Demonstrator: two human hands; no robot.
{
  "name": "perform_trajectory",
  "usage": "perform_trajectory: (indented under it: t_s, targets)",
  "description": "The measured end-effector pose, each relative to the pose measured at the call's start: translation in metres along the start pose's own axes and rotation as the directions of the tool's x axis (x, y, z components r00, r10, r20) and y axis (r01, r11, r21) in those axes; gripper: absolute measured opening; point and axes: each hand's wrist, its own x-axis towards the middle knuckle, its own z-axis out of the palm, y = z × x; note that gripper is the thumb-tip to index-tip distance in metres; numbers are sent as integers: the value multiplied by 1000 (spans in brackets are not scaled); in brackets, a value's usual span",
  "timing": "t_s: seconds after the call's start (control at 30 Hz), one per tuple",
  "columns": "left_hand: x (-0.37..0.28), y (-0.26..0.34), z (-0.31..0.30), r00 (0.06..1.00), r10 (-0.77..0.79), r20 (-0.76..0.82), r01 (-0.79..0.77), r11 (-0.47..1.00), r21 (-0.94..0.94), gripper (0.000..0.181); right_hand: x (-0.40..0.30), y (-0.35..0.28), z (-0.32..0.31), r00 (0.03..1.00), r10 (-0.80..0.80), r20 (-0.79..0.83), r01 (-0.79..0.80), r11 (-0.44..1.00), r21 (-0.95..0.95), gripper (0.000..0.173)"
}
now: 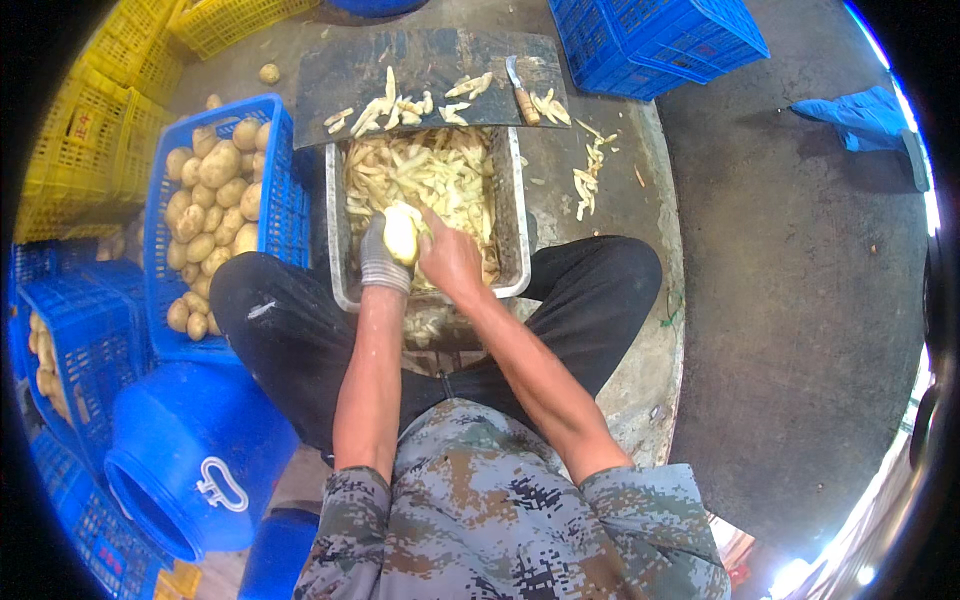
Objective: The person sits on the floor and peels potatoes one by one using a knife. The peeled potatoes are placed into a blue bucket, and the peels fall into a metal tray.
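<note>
My left hand (382, 251), in a grey knit glove, holds a peeled, pale yellow potato (401, 236) over a white plastic bin (522, 217). The bin holds a heap of potato peelings (442, 169). Bare, with its fingers curled close against the potato's right side, my right hand (450, 255) seems to grip a small tool, whose shape I cannot make out. Beyond the bin lies a dark board (431, 64) with scattered peelings. A curved-blade knife with a wooden handle (526, 105) rests on its right part.
A blue plastic crate (277, 187) of unpeeled potatoes (220, 165) stands left of the bin. Yellow crates (82, 150) are stacked at the far left, above a blue barrel (202, 450). Blue crates (660, 37) stand upper right. Another person's blue-clothed leg (862, 120) shows at the right edge.
</note>
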Motion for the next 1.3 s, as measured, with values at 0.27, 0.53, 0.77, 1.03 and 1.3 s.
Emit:
perform_trajectory:
  t_s: [0.27, 0.53, 0.77, 1.03, 1.3]
  targets:
    - [2, 7, -2, 996, -24, -86, 30, 997, 70, 39, -68, 10, -19, 998, -63, -6, 63, 998, -22, 46]
    - [6, -6, -4, 993, -107, 54, 106, 994, 35, 36, -10, 11, -6, 998, -37, -50, 34, 998, -52, 48]
    - [0, -4, -2, 992, -126, 8, 126, 991, -50, 43, -89, 22, -21, 996, -82, -42, 81, 997, -12, 48]
    - [-4, -16, -1, 970, -40, 240, 53, 998, -46, 47, 5, 7, -19, 997, 33, -74, -33, 999, 0, 44]
    - [-7, -5, -5, 997, -4, 82, 8, 999, -44, 38, -82, 18, -12, 997, -68, -44, 69, 998, 14, 48]
